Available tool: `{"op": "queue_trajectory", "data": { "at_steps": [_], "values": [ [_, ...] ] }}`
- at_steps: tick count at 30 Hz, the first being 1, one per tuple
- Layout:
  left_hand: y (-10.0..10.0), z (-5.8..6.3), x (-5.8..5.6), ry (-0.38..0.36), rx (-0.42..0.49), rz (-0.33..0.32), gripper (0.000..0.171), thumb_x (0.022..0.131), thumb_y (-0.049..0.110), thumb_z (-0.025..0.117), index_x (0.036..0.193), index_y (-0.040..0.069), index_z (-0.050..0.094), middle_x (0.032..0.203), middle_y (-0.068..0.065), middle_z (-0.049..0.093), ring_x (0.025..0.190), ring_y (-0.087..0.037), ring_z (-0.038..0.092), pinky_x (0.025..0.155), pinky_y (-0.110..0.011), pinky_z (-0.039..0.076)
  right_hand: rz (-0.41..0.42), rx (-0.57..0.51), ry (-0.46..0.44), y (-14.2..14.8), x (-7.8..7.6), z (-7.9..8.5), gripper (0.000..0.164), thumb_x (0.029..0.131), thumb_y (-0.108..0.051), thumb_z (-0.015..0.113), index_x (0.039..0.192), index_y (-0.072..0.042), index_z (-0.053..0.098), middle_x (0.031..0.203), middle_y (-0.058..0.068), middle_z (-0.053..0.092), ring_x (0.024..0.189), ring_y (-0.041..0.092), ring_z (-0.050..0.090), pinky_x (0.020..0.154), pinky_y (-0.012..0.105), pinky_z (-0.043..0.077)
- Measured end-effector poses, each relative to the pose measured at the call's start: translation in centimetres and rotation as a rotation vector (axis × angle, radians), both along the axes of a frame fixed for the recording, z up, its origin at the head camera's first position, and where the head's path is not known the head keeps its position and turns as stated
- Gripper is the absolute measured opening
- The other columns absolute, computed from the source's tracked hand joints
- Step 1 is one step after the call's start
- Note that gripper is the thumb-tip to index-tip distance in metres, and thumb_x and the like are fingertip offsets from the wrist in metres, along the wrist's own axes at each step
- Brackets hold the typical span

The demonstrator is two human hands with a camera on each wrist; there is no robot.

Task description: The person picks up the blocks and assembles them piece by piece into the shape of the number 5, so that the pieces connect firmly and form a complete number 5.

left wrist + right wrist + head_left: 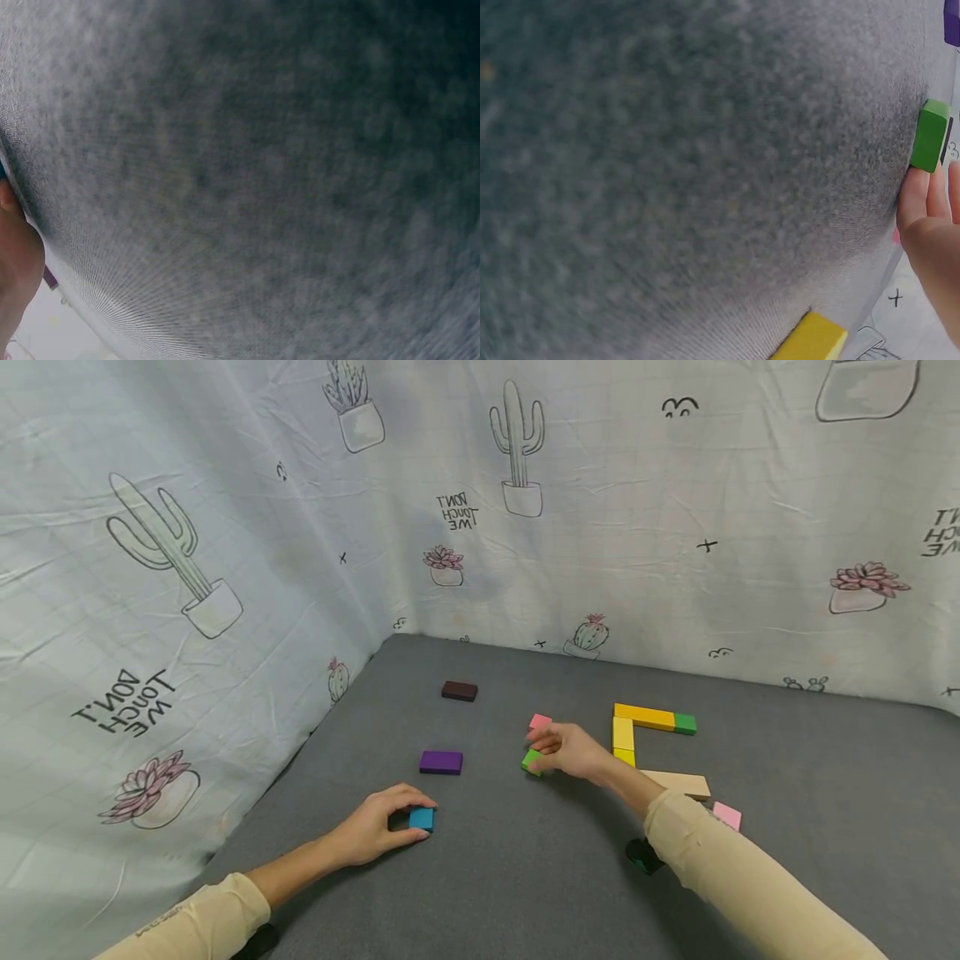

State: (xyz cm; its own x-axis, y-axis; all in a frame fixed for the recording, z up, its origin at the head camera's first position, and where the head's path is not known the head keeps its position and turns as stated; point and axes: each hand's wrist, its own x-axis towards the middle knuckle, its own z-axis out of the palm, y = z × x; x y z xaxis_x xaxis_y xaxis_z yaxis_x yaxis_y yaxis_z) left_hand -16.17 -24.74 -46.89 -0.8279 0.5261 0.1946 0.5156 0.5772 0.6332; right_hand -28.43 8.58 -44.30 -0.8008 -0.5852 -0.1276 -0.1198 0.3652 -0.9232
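Two hands are pinching: left hand (367, 828), blue block (422, 819); right hand (573, 752), green block (531, 762); twelve o'clock's cloth (456, 512) is showing reversed "DON'T TOUCH".

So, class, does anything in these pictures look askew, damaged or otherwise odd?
Yes: the lettering on the cactus-patterned sheet behind the blocks reads backwards, as if mirrored. The blocks show no visible damage.

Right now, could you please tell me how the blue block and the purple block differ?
The blue block is squarish; the purple block is a longer oblong. The left hand pinches the blue block, while no hand touches the purple block. Both are flat-faced blocks.
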Motion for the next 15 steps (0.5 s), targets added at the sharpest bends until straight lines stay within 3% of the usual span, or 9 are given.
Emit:
{"op": "queue_trajectory", "data": {
  "at_steps": [7, 15],
  "values": [
    [0.07, 0.04, -0.03, -0.012, -0.009, 0.009, 0.034, 0.087, 0.024, 0.072, 0.118, 0.011, 0.064, 0.114, -0.001, 0.06, 0.097, -0.013, 0.057, 0.08, -0.029, 0.049, 0.025, 0.122, 0.152, -0.13, 0.45, 0.12, 0.041, 0.08, -0.003, 0.076, 0.119, 0.002, 0.061, 0.111, 0.011, 0.062, 0.106, 0.029, 0.056, 0.093, 0.041, 0.045],
    [0.09, 0.17, 0.11, -0.016, -0.01, 0.007, 0.036, 0.087, 0.026, 0.072, 0.118, 0.011, 0.064, 0.115, 0.001, 0.059, 0.098, -0.012, 0.056, 0.08, -0.029, 0.049, 0.006, 0.139, 0.184, 0.27, 0.44, 0.42, 0.04, 0.083, -0.002, 0.073, 0.121, 0.002, 0.063, 0.118, 0.014, 0.062, 0.105, 0.028, 0.057, 0.087, 0.037, 0.049]
  ]
}}
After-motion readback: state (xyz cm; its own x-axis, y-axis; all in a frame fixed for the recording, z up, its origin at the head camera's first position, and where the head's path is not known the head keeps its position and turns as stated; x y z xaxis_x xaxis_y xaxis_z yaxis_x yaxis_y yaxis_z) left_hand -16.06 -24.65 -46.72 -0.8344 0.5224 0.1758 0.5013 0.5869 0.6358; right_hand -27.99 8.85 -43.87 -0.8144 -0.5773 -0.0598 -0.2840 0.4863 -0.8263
